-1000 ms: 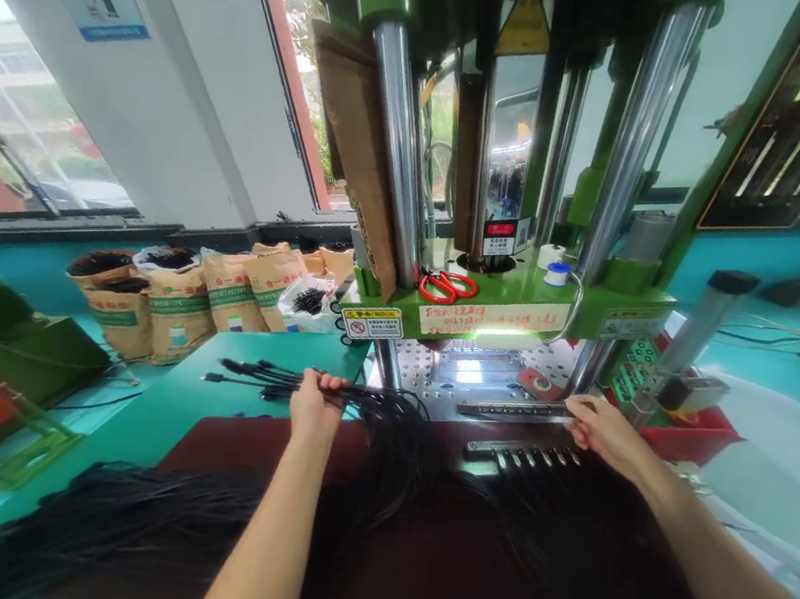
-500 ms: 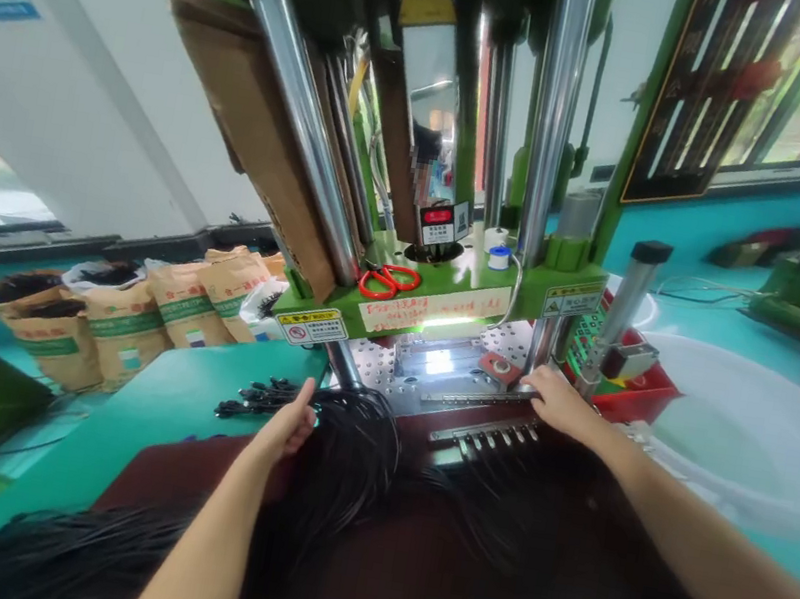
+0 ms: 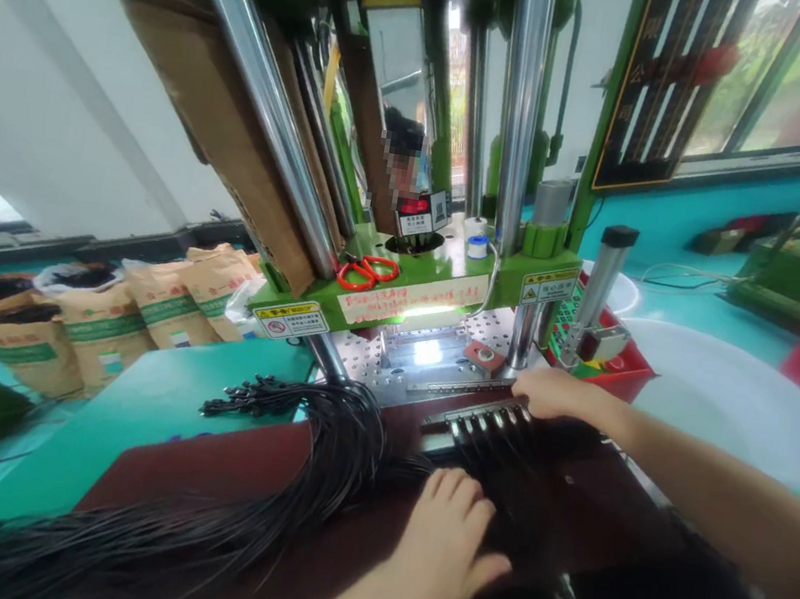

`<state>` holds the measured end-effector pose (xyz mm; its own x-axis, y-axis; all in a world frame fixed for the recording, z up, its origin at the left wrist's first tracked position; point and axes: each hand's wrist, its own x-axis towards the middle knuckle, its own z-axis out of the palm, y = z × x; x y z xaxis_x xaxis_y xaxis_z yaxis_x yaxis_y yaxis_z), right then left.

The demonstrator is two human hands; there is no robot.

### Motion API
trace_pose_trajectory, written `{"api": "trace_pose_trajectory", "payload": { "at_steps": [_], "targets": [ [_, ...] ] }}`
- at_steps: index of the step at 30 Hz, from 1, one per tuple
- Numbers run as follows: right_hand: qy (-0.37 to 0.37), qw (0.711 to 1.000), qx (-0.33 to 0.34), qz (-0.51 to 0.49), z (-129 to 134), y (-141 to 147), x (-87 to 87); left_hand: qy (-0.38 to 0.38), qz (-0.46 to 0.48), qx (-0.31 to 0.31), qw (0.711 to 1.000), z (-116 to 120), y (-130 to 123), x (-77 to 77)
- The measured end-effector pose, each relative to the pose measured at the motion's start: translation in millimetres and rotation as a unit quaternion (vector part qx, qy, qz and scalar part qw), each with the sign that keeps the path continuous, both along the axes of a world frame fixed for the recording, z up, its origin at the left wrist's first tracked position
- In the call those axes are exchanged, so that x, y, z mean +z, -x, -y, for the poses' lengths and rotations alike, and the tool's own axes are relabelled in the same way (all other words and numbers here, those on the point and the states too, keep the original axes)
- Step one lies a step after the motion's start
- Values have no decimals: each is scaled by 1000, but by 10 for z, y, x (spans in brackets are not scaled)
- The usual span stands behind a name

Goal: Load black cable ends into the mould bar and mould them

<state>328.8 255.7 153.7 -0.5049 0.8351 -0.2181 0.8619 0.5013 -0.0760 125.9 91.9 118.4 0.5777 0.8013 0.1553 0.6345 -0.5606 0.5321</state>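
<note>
My left hand is over the dark red board, fingers apart and thumb out, with nothing in it, just below the black cables that run to a metal strip. At the right end of that strip is my right hand, its fingers bent around something I cannot make out. A metal bar lies behind the strip, at the front of the press bed. Left of both hands, a thick bundle of black cables curves over the board, its connector ends on the green table.
The green press stands ahead, with red-handled scissors on its ledge. At the right are a red basket and a large white tub. Paper sacks stand back left. A person's reflection shows in a mirror.
My left hand has moved right and nearer to me, from beside the cable bundle to below the strip, and its fingers have spread. My right hand stays at the strip's right end. The view has shifted.
</note>
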Motion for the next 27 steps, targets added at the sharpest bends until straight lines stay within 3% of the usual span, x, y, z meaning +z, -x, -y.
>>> {"api": "trace_pose_trajectory", "payload": {
  "at_steps": [5, 9, 11, 14, 17, 19, 21, 24, 27],
  "targets": [
    [3, 999, -35, -19, -104, 47, 171, 61, 88, 0, 994, 11, -23, -139],
    [-8, 996, -44, -74, -272, 113, 269, 211, 178, 22, 961, -367, 11, -80],
    [-5, 993, -49, -106, -382, 169, 300, 343, 224, 21, 912, -623, 2, -34],
    [0, 988, -63, -143, -537, 282, 294, 519, 340, -52, 783, -928, -75, 33],
    [0, 982, -87, -166, -665, 411, 220, 571, 467, -124, 664, -1084, -230, 35],
    [-1, 978, -112, -176, -751, 487, 151, 562, 529, -90, 629, -1158, -338, -17],
    [-2, 972, -140, -190, -850, 551, 86, 553, 564, -2, 614, -1257, -413, -87],
    [-6, 957, -180, -226, -998, 637, 13, 554, 565, 113, 601, -1467, -433, -155],
    [-17, 934, -210, -289, -1072, 721, -41, 556, 554, 167, 597, -1695, -363, -154]
  ]
}}
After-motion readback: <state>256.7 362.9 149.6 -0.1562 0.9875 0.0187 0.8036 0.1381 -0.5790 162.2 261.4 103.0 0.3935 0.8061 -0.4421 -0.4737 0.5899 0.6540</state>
